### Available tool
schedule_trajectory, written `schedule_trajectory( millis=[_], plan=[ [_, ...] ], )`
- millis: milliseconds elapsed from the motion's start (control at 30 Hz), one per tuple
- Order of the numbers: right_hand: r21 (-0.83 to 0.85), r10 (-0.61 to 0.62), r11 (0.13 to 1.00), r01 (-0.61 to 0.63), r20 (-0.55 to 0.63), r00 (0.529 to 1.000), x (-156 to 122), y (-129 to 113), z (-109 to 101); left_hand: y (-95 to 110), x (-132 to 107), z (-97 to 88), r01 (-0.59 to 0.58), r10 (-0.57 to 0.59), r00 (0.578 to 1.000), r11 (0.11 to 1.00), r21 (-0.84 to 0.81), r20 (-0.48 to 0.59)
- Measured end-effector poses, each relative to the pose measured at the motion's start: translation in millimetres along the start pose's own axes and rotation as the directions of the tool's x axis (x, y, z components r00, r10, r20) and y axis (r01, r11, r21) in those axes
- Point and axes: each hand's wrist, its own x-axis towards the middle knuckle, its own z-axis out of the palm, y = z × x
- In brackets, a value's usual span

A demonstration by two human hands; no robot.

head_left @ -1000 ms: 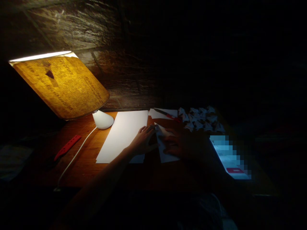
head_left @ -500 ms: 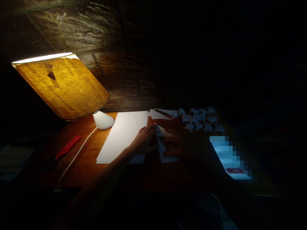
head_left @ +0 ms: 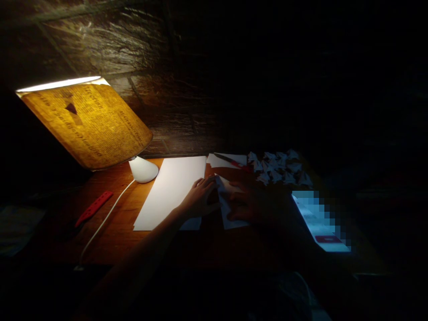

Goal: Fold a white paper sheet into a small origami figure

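On the wooden table lies a small piece of white paper (head_left: 228,217), which looks folded, though shadow hides its details. My left hand (head_left: 200,197) rests at its left edge; the fingertips touch its upper corner and the thumb is spread apart below. From the right, my right hand (head_left: 245,206) reaches over the same paper. Its fingers are apart and lie on the sheet, covering part of it. Both hands are dim, the right one especially. Under my left forearm is a stack of white paper sheets (head_left: 177,183).
A lit lamp with a printed shade (head_left: 90,125) stands at the left, its white cord (head_left: 103,221) near a red-handled tool (head_left: 94,208). Behind my hands, a red-and-dark knife-like tool (head_left: 230,161) lies on paper (head_left: 240,159). Several folded paper pieces (head_left: 276,167) and a lit screen (head_left: 312,223) are at right.
The whole view has shifted very slightly. Both hands stay on the paper with almost no visible movement.
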Motion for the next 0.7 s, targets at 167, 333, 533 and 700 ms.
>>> schedule_trajectory(
  millis=[167,333,533,700],
  plan=[
    [0.028,-0.008,1.0,0.008,-0.007,1.0,-0.1,-1.2,-0.2,0.7,0.5,-1.0,0.003,-0.003,1.0,1.0,-0.017,0.003],
    [0.014,-0.004,1.0,0.004,-0.005,1.0,0.4,-0.8,0.1,-0.4,0.3,0.0,-0.004,0.004,1.0,1.0,0.001,-0.001],
    [-0.005,-0.004,1.0,0.004,0.003,1.0,0.5,-1.7,-1.1,-1.2,-0.1,0.3,-0.006,0.006,1.0,1.0,-0.001,-0.004],
    [-0.012,0.003,1.0,-0.003,0.008,1.0,0.8,-2.5,-2.1,1.0,0.8,-0.8,0.014,-0.015,1.0,0.999,0.037,0.021]
  ],
)
